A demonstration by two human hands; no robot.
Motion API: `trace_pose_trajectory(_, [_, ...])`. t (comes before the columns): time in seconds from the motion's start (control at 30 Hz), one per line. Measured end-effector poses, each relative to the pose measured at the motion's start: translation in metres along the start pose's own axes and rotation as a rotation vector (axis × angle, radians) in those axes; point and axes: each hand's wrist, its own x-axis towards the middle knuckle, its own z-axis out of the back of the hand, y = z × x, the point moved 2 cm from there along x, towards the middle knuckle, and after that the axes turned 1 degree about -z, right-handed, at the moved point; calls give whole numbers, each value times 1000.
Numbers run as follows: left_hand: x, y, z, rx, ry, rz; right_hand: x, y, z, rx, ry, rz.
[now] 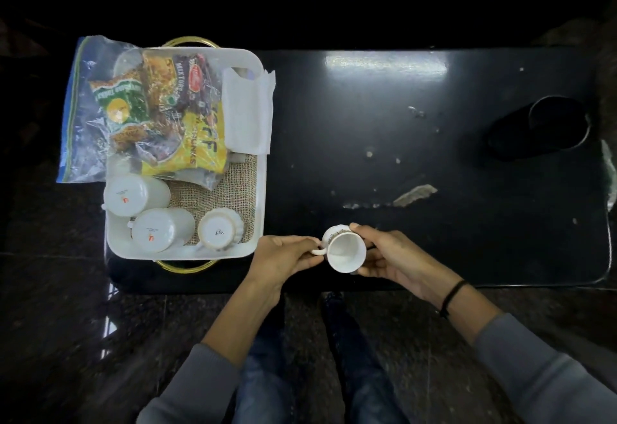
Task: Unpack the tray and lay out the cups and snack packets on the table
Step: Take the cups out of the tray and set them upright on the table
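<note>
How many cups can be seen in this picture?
4: one cup held in both hands above the table, three upside down in the tray. The snack bag may hide more.

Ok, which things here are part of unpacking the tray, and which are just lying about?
Part of the job: tray, held cup, three cups in the tray, bag of snack packets.
Lying about: paper napkin, dark round thing, scraps on the table.

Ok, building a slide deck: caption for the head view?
Both hands hold a small white ceramic cup over the black table; white plastic tray still loaded.
</note>
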Motion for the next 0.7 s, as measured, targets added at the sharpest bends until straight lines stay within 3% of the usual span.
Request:
trace_pose_trajectory(0.5, [16,-2,-4,-23,-23,38,3,11,-1,-127,-93,-14])
trace_pose_trajectory(0.7, [14,-6,-6,136,-46,-4,-1,25,6,-528,-335,164])
